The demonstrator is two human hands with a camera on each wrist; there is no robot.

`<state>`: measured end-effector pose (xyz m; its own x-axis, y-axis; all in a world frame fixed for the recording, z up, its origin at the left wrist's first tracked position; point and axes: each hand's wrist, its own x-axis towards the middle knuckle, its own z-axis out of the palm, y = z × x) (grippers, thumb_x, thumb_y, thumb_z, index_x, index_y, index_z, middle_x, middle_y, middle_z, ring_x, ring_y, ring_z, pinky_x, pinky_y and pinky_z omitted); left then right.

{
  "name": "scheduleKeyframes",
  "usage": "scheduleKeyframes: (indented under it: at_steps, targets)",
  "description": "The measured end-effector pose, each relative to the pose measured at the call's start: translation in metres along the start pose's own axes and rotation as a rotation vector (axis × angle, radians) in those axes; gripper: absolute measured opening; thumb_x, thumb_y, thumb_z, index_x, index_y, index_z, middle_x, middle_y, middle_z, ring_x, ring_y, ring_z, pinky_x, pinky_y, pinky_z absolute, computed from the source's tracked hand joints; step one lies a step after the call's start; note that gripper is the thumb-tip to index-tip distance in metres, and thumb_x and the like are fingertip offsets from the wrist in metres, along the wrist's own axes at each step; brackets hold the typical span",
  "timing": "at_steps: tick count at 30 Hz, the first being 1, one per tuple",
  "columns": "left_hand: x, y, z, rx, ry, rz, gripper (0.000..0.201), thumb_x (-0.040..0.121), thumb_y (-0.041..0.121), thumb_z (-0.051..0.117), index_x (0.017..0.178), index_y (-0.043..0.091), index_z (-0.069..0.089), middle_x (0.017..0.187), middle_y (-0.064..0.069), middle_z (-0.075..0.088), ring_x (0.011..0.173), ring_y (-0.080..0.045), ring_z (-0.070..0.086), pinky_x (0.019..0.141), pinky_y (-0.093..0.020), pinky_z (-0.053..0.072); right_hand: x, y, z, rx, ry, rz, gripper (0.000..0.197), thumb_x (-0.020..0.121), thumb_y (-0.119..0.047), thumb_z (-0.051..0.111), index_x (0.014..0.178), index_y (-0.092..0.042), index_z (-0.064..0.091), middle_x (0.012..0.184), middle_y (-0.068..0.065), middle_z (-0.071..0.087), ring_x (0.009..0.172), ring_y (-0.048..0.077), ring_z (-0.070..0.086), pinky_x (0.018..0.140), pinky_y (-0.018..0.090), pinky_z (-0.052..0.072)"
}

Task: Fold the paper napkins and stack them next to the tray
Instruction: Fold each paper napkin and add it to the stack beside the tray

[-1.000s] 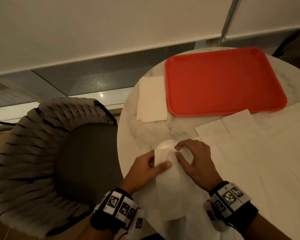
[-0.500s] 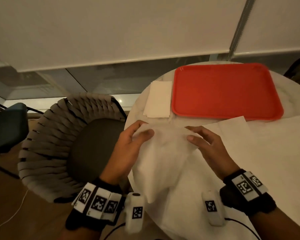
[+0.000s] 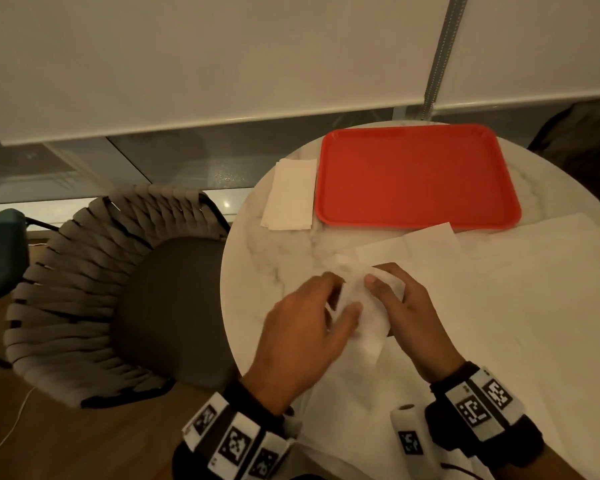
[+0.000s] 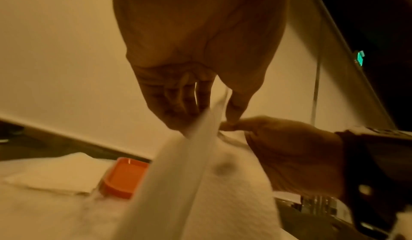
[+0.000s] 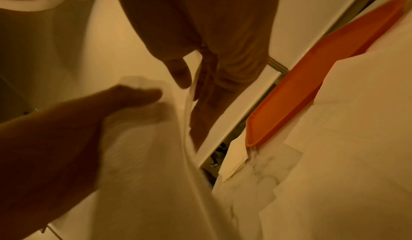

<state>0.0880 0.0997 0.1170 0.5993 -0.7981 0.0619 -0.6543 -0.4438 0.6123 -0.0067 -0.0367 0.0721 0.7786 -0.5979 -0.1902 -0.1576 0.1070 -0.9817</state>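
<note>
Marble table (image 3: 278, 258): one tray (image 3: 413, 174), one folded stack (image 3: 291, 195).

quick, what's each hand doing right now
Left hand: pinching the napkin, fingers and thumb either side.
Right hand: pinching the same napkin's edge.

One red tray (image 3: 416, 174), one stack of folded napkins (image 3: 290, 195), one woven chair (image 3: 94, 282), two hands (both on one napkin (image 3: 368, 317)).
</note>
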Motion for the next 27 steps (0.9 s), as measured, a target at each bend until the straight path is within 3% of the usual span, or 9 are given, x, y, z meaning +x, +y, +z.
scheduleKeyframes:
  at_steps: [3,8,11,13,16,18,20,22,27]
  targets:
    - [-0.003,0.002,0.010,-0.066,-0.087,0.009,0.044,0.085,0.072,0.051,0.114,0.039,0.057,0.103,0.021,0.061,0.086,-0.002,0.061,0.071,-0.025,0.054,-0.002,-0.004,0.007,0.058,0.010,0.009,0.028,0.104,-0.032,0.040,0.100,-0.017,0.063,0.093,0.016,0.064,0.082,0.024,0.060,0.066,0.040,0.049]
    - [0.013,-0.040,0.000,-0.368,0.098,-0.109,0.032,0.086,0.053,0.064,0.112,0.034,0.061,0.103,0.013,0.061,0.091,-0.010,0.061,0.072,-0.016,0.048,0.012,-0.003,0.009,0.155,0.037,0.117,0.031,0.104,-0.027,0.038,0.102,-0.007,0.062,0.100,0.020,0.062,0.082,0.024,0.057,0.062,0.032,0.047]
    - [0.030,-0.073,-0.004,-0.545,-0.215,-0.321,0.025,0.089,0.049,0.066,0.109,0.034,0.066,0.106,0.012,0.069,0.096,-0.015,0.067,0.084,-0.025,0.056,0.027,-0.004,0.017,0.199,0.067,0.158,0.027,0.102,-0.023,0.041,0.098,-0.006,0.061,0.088,0.008,0.062,0.078,0.019,0.055,0.054,0.021,0.046]
    - [0.043,-0.087,-0.005,-0.599,-0.319,-0.302,0.019,0.093,0.038,0.067,0.107,0.026,0.071,0.103,0.006,0.075,0.096,-0.021,0.070,0.088,-0.037,0.057,0.040,-0.006,0.027,0.249,0.093,0.211,0.030,0.096,-0.039,0.048,0.100,-0.013,0.063,0.093,0.003,0.067,0.083,0.021,0.062,0.065,0.032,0.054]
    - [0.081,-0.117,-0.009,-0.670,-0.147,-0.342,0.013,0.094,0.027,0.068,0.103,0.020,0.074,0.101,0.004,0.077,0.097,-0.015,0.072,0.093,-0.040,0.056,0.062,0.002,0.037,0.325,0.137,0.325,0.043,0.099,-0.048,0.041,0.106,-0.013,0.064,0.100,0.006,0.074,0.086,0.027,0.071,0.076,0.047,0.058]
    - [0.118,-0.142,-0.011,-0.725,-0.028,-0.456,0.012,0.094,0.026,0.067,0.101,0.019,0.074,0.100,0.003,0.077,0.098,-0.018,0.071,0.096,-0.044,0.055,0.073,0.019,0.040,0.101,0.146,0.267,0.031,0.102,-0.037,0.042,0.100,-0.014,0.063,0.100,0.001,0.074,0.089,0.023,0.071,0.076,0.037,0.058]
    - [0.159,-0.164,-0.013,-0.819,0.020,-0.593,0.014,0.093,0.027,0.068,0.099,0.015,0.073,0.100,-0.003,0.077,0.101,-0.028,0.071,0.095,-0.050,0.056,0.078,0.044,0.041,-0.372,0.142,0.091,0.014,0.099,-0.033,0.052,0.102,-0.025,0.063,0.105,-0.012,0.068,0.096,0.011,0.064,0.079,0.025,0.051]
    - [0.199,-0.182,-0.011,-0.830,0.038,-0.666,0.013,0.093,0.026,0.068,0.095,0.015,0.072,0.097,-0.005,0.076,0.101,-0.031,0.071,0.091,-0.046,0.057,0.079,0.066,0.045,-0.744,0.015,-0.050,0.023,0.093,-0.041,0.052,0.112,-0.032,0.062,0.112,-0.017,0.060,0.100,0.007,0.053,0.087,0.024,0.046]
    - [0.273,-0.212,0.004,-0.504,0.035,-0.577,0.018,0.094,0.032,0.066,0.081,0.019,0.068,0.094,-0.004,0.071,0.092,-0.026,0.067,0.092,-0.042,0.054,0.073,0.088,0.066,-0.928,-0.129,-0.002,0.044,0.083,-0.050,0.048,0.124,-0.036,0.057,0.121,-0.013,0.053,0.107,0.012,0.047,0.088,0.028,0.048]
